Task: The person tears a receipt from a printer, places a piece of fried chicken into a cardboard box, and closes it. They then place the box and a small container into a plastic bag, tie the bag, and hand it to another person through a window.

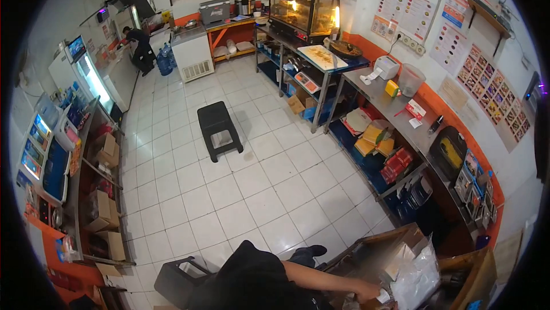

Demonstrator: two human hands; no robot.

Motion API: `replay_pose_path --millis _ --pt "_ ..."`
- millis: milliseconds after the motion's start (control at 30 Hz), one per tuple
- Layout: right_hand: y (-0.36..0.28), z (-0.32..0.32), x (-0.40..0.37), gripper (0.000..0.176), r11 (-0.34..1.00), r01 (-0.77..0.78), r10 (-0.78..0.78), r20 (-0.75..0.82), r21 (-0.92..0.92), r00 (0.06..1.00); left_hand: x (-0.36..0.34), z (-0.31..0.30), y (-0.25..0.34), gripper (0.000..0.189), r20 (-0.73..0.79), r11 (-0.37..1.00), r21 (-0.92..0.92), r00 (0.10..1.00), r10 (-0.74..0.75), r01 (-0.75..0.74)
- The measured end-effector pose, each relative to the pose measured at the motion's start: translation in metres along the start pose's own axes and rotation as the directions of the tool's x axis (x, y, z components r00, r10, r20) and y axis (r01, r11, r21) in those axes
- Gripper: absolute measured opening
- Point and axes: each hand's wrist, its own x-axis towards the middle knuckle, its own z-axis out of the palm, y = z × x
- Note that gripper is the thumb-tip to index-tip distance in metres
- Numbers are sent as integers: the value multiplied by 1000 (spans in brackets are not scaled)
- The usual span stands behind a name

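Plastic bag (pixel 417 275), crinkled: just beside left hand (pixel 366 291), at open box (pixel 358 248); probably light, soft, slippery, best gathered by its edge. Left hand at white item (pixel 383 295), grip unclear; right hand unseen.

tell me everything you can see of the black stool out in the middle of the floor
The black plastic-looking stool stands upright on the white tiled floor, away from the counters at both sides. Its seat is a plain, roughly rectangular slab with rounded corners. The legs flare slightly outwards, with a cut-out between those facing the camera. Nothing rests on the seat, no hand is on it, and only the tiles appear to touch it. Any finer surface detail is too small to tell.
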Motion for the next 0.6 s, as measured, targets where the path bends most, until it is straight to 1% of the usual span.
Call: replay_pose_path --millis 33,67,100,133,167,233,300,333,400,467,533,600 --pt "10 8 3 66 991 125 -129 -104 -46 986 10 5 -1 39 18 995 -93 999 42 -40" --pt "3 28 -7 68 964 247 -262 -193 -99 946 30 27 -17 37 116 994 -41 988 103 -99" --pt "-5 49 -17 70 920 350 -387 -276 -174 880 55 62 -46 39 216 987 5 964 155 -159" --pt "-8 59 -22 72 885 387 -455 -310 -259 834 65 78 -67 43 316 974 46 928 196 -221" --pt "-8 61 -23 74 863 398 -488 -312 -310 815 59 76 -75 41 259 980 54 950 173 -193" --pt "-5 62 -22 78 837 408 -521 -305 -363 797 49 72 -88 41 144 988 67 981 131 -142" --pt "-8 61 -26 82 824 398 -529 -293 -404 797 40 66 -91 46 31 992 72 995 98 -100" --pt "-10 58 -32 85 806 368 -533 -297 -464 792 37 65 -92 50 -25 994 71 996 82 -80" --pt "-29 56 -52 89 760 302 -542 -305 -576 784 18 56 -84 58 39 990 87 993 -115 111" --pt "-34 60 -49 92 781 268 -504 -316 -564 804 6 37 -73 63 71 986 104 988 -134 127" --pt "-30 62 -43 95 839 215 -413 -326 -500 851 -3 19 -60 67 69 994 109 998 6 -14" --pt "-28 66 -40 97 846 193 -394 -339 -496 855 -7 10 -54 69 129 1000 6 991 24 -25"
